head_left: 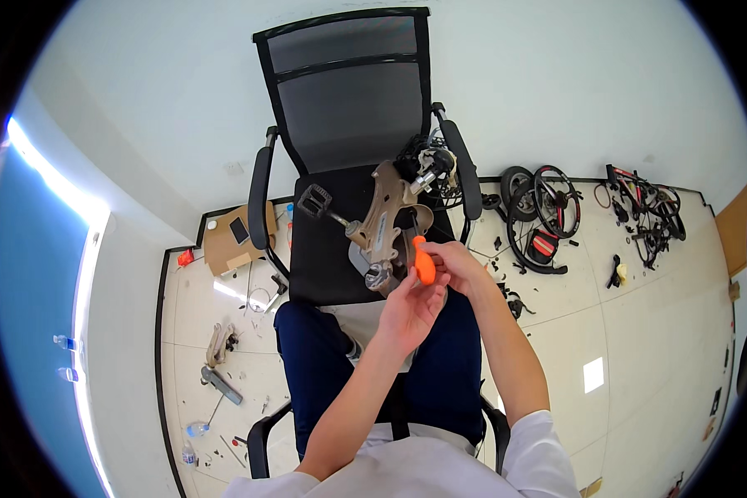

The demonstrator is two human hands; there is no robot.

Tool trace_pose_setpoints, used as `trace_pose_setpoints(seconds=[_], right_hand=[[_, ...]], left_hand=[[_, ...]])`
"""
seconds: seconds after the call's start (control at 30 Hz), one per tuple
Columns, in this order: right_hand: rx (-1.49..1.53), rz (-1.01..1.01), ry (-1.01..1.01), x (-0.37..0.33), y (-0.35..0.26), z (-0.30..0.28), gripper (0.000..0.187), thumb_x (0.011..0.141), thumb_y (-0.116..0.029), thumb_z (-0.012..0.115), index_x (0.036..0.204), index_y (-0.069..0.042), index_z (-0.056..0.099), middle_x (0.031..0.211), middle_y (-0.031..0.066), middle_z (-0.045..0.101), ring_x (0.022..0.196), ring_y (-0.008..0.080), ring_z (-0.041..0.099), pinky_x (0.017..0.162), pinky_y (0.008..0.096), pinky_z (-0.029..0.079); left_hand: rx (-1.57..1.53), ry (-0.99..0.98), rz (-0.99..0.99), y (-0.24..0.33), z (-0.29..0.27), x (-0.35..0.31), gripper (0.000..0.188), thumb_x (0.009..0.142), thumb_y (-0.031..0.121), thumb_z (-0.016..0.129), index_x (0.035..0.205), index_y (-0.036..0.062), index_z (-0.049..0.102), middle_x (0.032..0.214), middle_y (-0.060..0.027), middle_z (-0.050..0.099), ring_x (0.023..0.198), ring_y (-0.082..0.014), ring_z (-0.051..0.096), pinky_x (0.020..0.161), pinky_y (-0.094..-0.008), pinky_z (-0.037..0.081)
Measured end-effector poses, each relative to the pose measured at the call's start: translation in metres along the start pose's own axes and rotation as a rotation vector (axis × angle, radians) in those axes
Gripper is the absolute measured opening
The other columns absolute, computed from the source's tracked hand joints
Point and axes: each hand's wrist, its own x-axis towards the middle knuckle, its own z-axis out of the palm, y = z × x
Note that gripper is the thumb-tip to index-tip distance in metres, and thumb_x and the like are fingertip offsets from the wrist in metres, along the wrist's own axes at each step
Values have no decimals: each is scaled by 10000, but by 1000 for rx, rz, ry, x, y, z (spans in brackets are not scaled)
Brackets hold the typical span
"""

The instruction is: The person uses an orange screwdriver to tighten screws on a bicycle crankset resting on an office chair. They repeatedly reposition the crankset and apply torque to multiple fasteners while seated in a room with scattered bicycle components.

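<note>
An orange-handled screwdriver [424, 264] points away from me, its dark shaft running to a scuffed, brownish metal bike frame [379, 226]. My right hand [458, 267] pinches the handle from the right. With curled fingers and the thumb against it, my left hand [410, 312] grips the handle's near end from the lower left. The frame lies on the black seat of an office chair [324, 266] facing me. A black pedal [314, 201] on a crank sticks out to its left. Where the screwdriver tip meets the frame is too small to make out.
Chair armrests [260, 199] flank the frame. Wheels [556, 202] and a red-black bike frame [639, 195] lie by the wall at right. Cardboard [228, 241] with a phone, a grey metal part [222, 383] and plastic bottles [197, 429] are on the left floor, among scattered small parts.
</note>
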Motion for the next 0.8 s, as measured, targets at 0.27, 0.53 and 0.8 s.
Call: trace_pose_setpoints(seconds=[0.27,0.53,0.8], right_hand=[[-185,16,52,9,-1,3,354,891,-316,659,930,35,642,834,116,682,693,159,657,606,257,532],[10,45,-118,6,1,-6,297,930,-203,592,1016,81,606,958,213,699,871,268,703,737,336,592],[-136,-10,51,1,1,7,424,916,-307,643,1037,96,586,924,229,690,777,269,702,671,349,593]], left_hand=[[11,-136,69,-4,-16,16,307,1065,272,357,1187,15,473,1000,-112,589,772,-146,552,680,-253,468],[-56,-157,12,-14,-24,20,284,1052,251,388,1169,13,493,991,-112,583,783,-153,541,712,-271,463],[246,14,215,-24,-18,19,200,1016,196,506,1111,23,538,1010,-84,593,919,-164,591,805,-275,490]])
